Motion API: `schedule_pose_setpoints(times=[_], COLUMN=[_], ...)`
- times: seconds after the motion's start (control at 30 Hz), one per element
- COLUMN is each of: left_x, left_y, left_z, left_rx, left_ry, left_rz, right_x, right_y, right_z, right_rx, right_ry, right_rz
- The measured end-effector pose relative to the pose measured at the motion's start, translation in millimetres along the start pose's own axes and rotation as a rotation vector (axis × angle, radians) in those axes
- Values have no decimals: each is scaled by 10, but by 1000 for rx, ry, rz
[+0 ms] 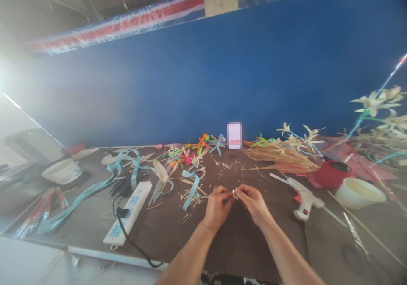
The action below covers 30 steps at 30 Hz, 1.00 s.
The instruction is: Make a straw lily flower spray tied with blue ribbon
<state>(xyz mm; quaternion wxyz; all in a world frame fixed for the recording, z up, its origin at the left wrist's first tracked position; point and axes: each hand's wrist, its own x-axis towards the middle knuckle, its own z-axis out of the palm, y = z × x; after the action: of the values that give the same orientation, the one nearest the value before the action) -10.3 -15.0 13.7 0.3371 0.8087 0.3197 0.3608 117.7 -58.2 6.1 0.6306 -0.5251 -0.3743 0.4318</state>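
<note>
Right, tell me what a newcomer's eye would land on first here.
Probably the broad blue backdrop behind the dark table. Then the left hand and right hand, meeting near the front center around a small pale piece. The white glue gun lying to their right might follow.

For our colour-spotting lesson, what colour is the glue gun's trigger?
The trigger is red, best seen in the head view.

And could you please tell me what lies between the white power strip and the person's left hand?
In the head view, light-blue ribbon and pale scraps lie between them.
</note>
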Motion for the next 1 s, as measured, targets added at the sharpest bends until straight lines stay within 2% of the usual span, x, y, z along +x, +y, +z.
schedule_pose_setpoints(times=[0.33, 0.53, 1.0], left_x=[-28, -32, -52], left_y=[-14, 5, -30], left_z=[10, 14, 47], left_rx=[88, 130, 272], left_ry=[5, 8, 13], left_rz=[35, 64, 137], right_x=[-5, 6, 15], right_y=[15, 96, 103], right_z=[0, -6, -32], right_rx=[-46, 160, 202], right_ry=[8, -36, -102], right_rz=[-1, 181, 288])
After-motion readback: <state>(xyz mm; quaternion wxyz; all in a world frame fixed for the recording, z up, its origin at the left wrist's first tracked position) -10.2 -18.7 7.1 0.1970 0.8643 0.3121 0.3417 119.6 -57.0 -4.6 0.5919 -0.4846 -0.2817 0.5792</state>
